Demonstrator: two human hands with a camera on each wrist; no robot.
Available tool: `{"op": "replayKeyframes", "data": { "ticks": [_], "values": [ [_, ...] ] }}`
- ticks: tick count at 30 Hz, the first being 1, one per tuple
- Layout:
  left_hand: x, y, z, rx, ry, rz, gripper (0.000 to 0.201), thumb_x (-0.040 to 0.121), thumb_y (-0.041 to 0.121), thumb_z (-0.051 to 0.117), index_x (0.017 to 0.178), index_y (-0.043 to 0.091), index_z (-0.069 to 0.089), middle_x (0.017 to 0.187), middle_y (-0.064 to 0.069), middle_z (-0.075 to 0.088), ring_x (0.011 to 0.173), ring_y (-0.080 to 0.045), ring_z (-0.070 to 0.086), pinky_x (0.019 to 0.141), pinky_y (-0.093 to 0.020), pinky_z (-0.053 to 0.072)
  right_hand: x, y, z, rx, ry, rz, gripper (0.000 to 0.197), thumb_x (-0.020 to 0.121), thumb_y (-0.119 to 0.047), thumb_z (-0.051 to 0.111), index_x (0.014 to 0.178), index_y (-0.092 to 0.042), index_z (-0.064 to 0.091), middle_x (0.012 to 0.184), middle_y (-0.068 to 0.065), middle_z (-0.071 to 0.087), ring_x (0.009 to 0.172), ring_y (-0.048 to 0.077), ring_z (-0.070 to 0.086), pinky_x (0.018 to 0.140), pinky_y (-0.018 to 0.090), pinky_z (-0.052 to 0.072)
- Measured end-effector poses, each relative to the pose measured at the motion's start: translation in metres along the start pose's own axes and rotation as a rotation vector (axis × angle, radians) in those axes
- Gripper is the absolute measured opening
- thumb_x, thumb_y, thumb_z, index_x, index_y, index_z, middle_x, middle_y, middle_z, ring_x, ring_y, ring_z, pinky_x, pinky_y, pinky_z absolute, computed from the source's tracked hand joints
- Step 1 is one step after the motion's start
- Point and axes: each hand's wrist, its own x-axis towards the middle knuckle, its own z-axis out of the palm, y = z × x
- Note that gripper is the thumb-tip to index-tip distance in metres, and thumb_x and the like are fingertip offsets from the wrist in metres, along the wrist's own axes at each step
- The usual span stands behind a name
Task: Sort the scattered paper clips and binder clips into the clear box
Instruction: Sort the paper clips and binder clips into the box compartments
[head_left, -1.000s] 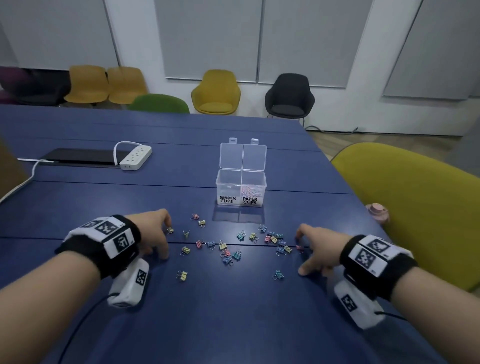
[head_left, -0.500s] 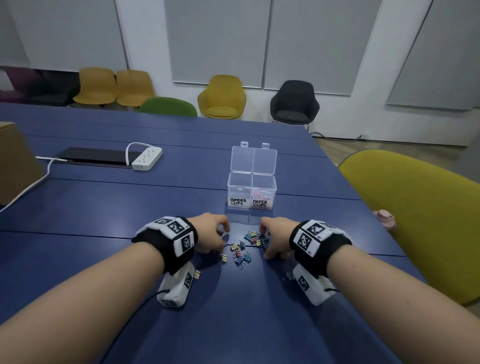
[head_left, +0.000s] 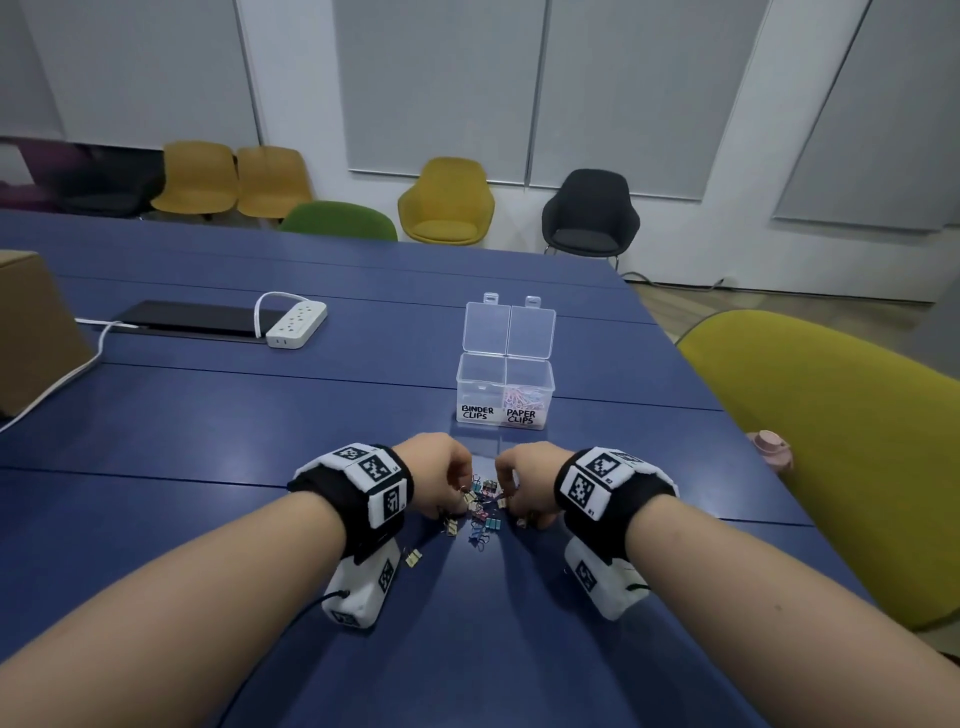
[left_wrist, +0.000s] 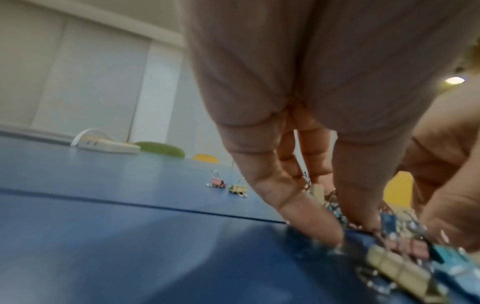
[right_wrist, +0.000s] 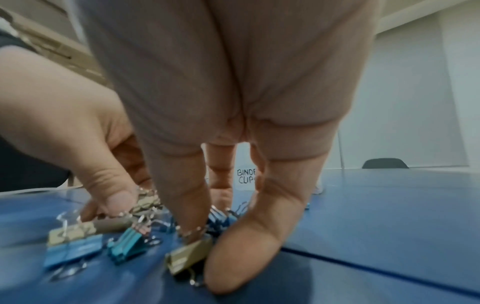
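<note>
Both hands have closed inward, so the left hand (head_left: 435, 480) and right hand (head_left: 524, 483), fingers curled, now cup the binder clips (head_left: 483, 512) heaped on the desk (head_left: 208, 415) just before the clear box (head_left: 505, 387); next, presumably, lift them into its empty left compartment.

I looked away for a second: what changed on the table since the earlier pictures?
Both hands swept inward: the left hand and right hand now nearly meet, having raked the scattered binder clips into one tight pile between them. A few clips were left behind near the left wrist. The clear box stays open and in place, as does the power strip.
</note>
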Motion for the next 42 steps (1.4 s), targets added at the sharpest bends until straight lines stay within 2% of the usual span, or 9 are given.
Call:
{"op": "replayKeyframes", "data": {
  "ticks": [4,12,18,24,30,33,36,39,42],
  "values": [
    [-0.001,-0.009,-0.01,-0.241,0.042,-0.006,0.011,0.081,0.009,0.071,0.078,0.013,0.061,0.071,-0.003,0.066,0.046,-0.007,0.061,0.05,-0.016,0.051,0.003,0.02,0.0,0.33,0.014,-0.043,0.018,0.083,-0.006,0.064,0.076,-0.016,0.05,0.077,0.004,0.057,0.059,0.018,0.06,0.062,0.036,0.059],
    [0.014,-0.01,-0.043,-0.779,0.058,0.002,0.017,0.083,-0.008,0.064,0.072,0.003,0.057,0.056,-0.007,0.057,0.042,-0.013,0.054,0.045,-0.019,0.048,-0.002,0.052,-0.017,0.972,0.09,-0.124,0.015,0.084,0.003,0.062,0.081,-0.009,0.054,0.069,0.009,0.052,0.049,0.015,0.056,0.044,0.025,0.049],
    [0.072,0.025,-0.081,-0.863,0.294,0.047,0.021,0.083,-0.004,0.066,0.068,0.006,0.055,0.06,-0.009,0.054,0.04,-0.009,0.053,0.047,-0.018,0.05,0.022,0.047,-0.065,1.171,0.288,-0.185,0.02,0.086,0.007,0.058,0.077,-0.01,0.051,0.063,0.009,0.049,0.048,0.017,0.052,0.043,0.023,0.047],
    [0.112,0.027,-0.083,-0.826,0.36,-0.099,0.019,0.092,0.008,0.057,0.074,0.009,0.056,0.072,-0.01,0.051,0.071,-0.024,0.055,0.068,-0.039,0.058,0.065,0.026,-0.099,1.264,0.404,-0.201,0.015,0.087,0.002,0.06,0.083,-0.008,0.049,0.067,0.008,0.048,0.052,0.021,0.051,0.046,0.025,0.048],
    [0.098,-0.014,-0.082,-0.61,0.503,-0.147,0.022,0.088,0.003,0.051,0.071,0.017,0.056,0.07,-0.004,0.056,0.069,-0.019,0.056,0.049,-0.025,0.05,0.084,0.02,-0.099,1.056,0.299,-0.124,0.007,0.093,-0.003,0.053,0.096,-0.009,0.05,0.079,0.007,0.047,0.059,0.025,0.059,0.044,0.026,0.053],
    [0.084,-0.036,-0.074,-0.391,0.468,-0.191,0.024,0.083,0.001,0.052,0.069,0.02,0.058,0.077,-0.005,0.061,0.069,-0.02,0.055,0.062,-0.028,0.048,0.077,0.033,-0.091,0.851,0.437,-0.115,0.014,0.091,-0.002,0.051,0.083,-0.013,0.055,0.08,0.008,0.054,0.056,0.021,0.061,0.041,0.025,0.05],
    [0.07,-0.052,-0.062,-0.193,0.24,-0.275,0.018,0.079,0.004,0.058,0.089,0.019,0.061,0.1,-0.008,0.066,0.082,-0.021,0.06,0.075,-0.031,0.054,0.053,0.051,-0.074,0.634,0.421,-0.095,0.019,0.087,-0.001,0.052,0.075,-0.013,0.06,0.07,0.006,0.061,0.055,0.016,0.059,0.045,0.024,0.052],
    [0.057,-0.048,-0.048,-0.108,0.035,-0.265,0.033,0.078,0.007,0.062,0.108,0.021,0.061,0.109,-0.002,0.063,0.088,-0.02,0.061,0.075,-0.032,0.055,0.029,0.066,-0.05,0.218,0.201,-0.039,0.018,0.086,-0.009,0.055,0.099,-0.013,0.066,0.097,0.008,0.069,0.083,0.024,0.067,0.075,0.031,0.057],
    [0.048,-0.028,-0.035,-0.003,-0.01,-0.151,0.044,0.076,0.01,0.066,0.118,0.021,0.061,0.106,0.005,0.059,0.095,-0.016,0.059,0.085,-0.027,0.052,0.019,0.067,-0.027,-0.041,0.058,-0.018,0.051,0.087,-0.01,0.052,0.137,-0.018,0.046,0.132,0.006,0.055,0.119,0.025,0.054,0.097,0.03,0.044]
  ]
}}
